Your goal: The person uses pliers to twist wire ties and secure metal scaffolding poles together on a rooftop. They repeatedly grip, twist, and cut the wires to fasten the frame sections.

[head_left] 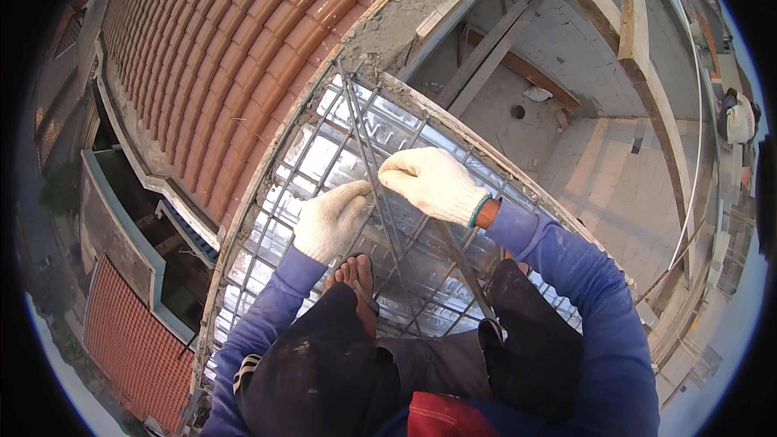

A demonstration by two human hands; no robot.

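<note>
White knit work gloves cover both my hands, close together over a mesh of steel reinforcing bars. My left hand (pixel 330 220) has its fingers bent together in a pinch beside the long slanting bars (pixel 366 146). On the other side of those bars, my right hand (pixel 435 184) is closed, thumb against forefinger. Whatever sits between the fingertips of either hand is too small to make out. Beneath the mesh lies shiny silver sheeting (pixel 385 128). Another thick bar (pixel 463 263) runs from below my right hand toward my right foot.
My sandalled left foot (pixel 356 275) stands on the mesh. Glossy brown roof tiles (pixel 243 48) slope along the left. Rough concrete (pixel 376 40) borders the far end. On the right, past the edge, a room lies below, with timber beams (pixel 647 73) across it.
</note>
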